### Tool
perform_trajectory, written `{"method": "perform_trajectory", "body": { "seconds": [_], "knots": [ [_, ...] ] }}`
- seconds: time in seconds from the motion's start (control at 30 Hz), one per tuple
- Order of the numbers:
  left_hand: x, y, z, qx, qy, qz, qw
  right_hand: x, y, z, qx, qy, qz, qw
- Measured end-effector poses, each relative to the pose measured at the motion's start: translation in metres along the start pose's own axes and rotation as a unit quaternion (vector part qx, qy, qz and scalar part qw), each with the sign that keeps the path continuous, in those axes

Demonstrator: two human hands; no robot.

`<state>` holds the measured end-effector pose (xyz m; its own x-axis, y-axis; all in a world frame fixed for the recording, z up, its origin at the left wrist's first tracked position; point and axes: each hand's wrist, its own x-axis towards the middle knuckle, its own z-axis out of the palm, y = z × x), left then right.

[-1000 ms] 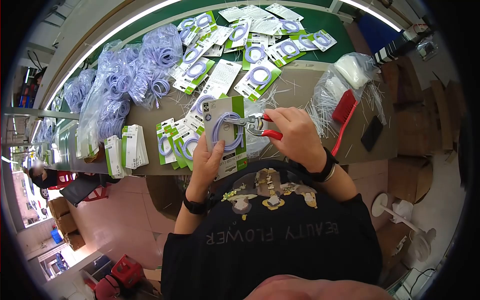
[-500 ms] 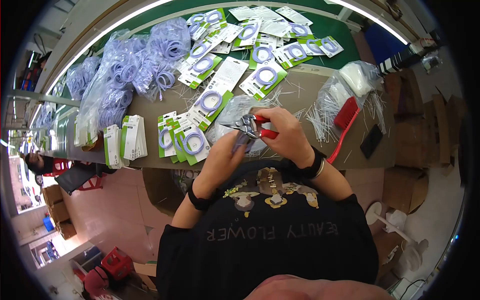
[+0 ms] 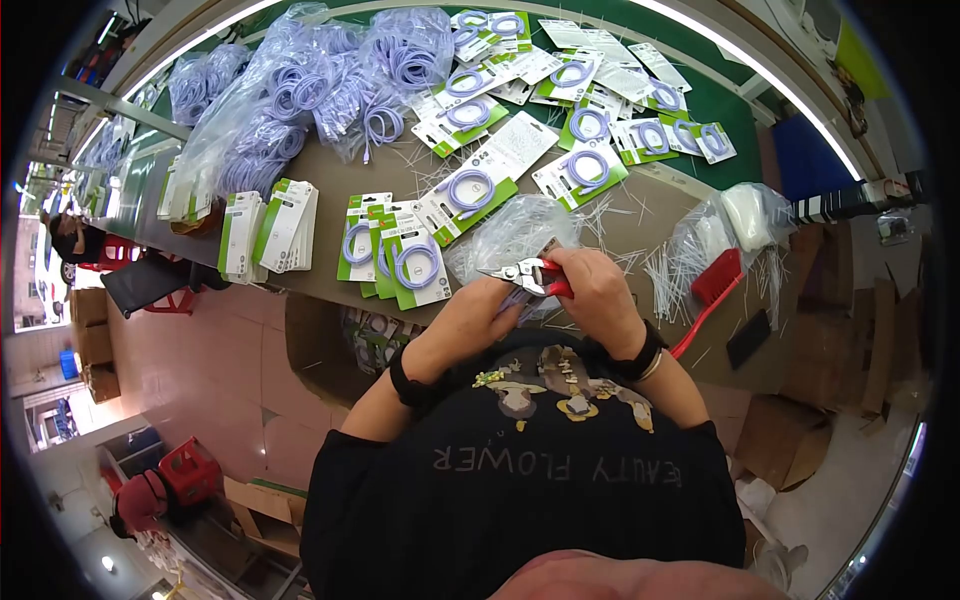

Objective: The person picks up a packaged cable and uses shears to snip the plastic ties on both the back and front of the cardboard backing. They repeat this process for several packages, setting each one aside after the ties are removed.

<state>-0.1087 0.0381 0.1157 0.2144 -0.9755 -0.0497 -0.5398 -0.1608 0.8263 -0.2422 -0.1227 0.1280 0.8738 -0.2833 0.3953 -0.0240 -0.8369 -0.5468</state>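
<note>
My right hand (image 3: 603, 295) is closed round the red handles of pliers (image 3: 530, 277), whose metal jaws point left over my other hand. My left hand (image 3: 470, 322) is closed on a small purple cable coil (image 3: 516, 303), partly hidden by the fingers and the pliers. Beyond both hands lies a crumpled clear plastic bag (image 3: 522, 232). To the left of it, white and green cards with purple cable coils (image 3: 415, 264) overlap near the table's front edge. Another carded coil (image 3: 468, 192) lies behind them.
Bags of purple cables (image 3: 300, 92) fill the back left, with stacked cards (image 3: 290, 228) before them. More carded cables (image 3: 588, 170) lie at the back. At right are white ties (image 3: 672, 280), a red brush (image 3: 716, 278) and a black phone (image 3: 748, 340). Two people are at far left.
The view has shifted, so the table's things appear farther right. The handles of the pliers look closer together. Both hands still hold their things.
</note>
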Motion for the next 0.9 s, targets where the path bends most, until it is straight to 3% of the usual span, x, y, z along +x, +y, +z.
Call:
{"method": "perform_trajectory", "body": {
  "seconds": [0.1, 0.2, 0.37, 0.77, 0.9],
  "knots": [
    [-0.003, 0.004, -0.008, -0.036, 0.025, -0.023, 0.999, 0.000, 0.001, 0.000, -0.026, 0.005, 0.020, 0.999],
    [-0.002, -0.003, -0.012, -0.093, 0.094, -0.001, 0.991, 0.008, 0.000, 0.000, 0.150, -0.011, 0.109, 0.983],
    [0.001, -0.003, -0.021, -0.071, 0.051, -0.018, 0.996, 0.013, -0.002, 0.000, 0.097, -0.018, 0.072, 0.993],
    [0.006, -0.013, -0.024, -0.059, 0.009, 0.021, 0.998, 0.010, 0.001, 0.006, 0.098, -0.009, 0.108, 0.989],
    [0.006, -0.015, -0.023, -0.036, 0.028, 0.034, 0.998, 0.011, 0.001, 0.003, 0.161, -0.049, 0.165, 0.972]
  ]
}}
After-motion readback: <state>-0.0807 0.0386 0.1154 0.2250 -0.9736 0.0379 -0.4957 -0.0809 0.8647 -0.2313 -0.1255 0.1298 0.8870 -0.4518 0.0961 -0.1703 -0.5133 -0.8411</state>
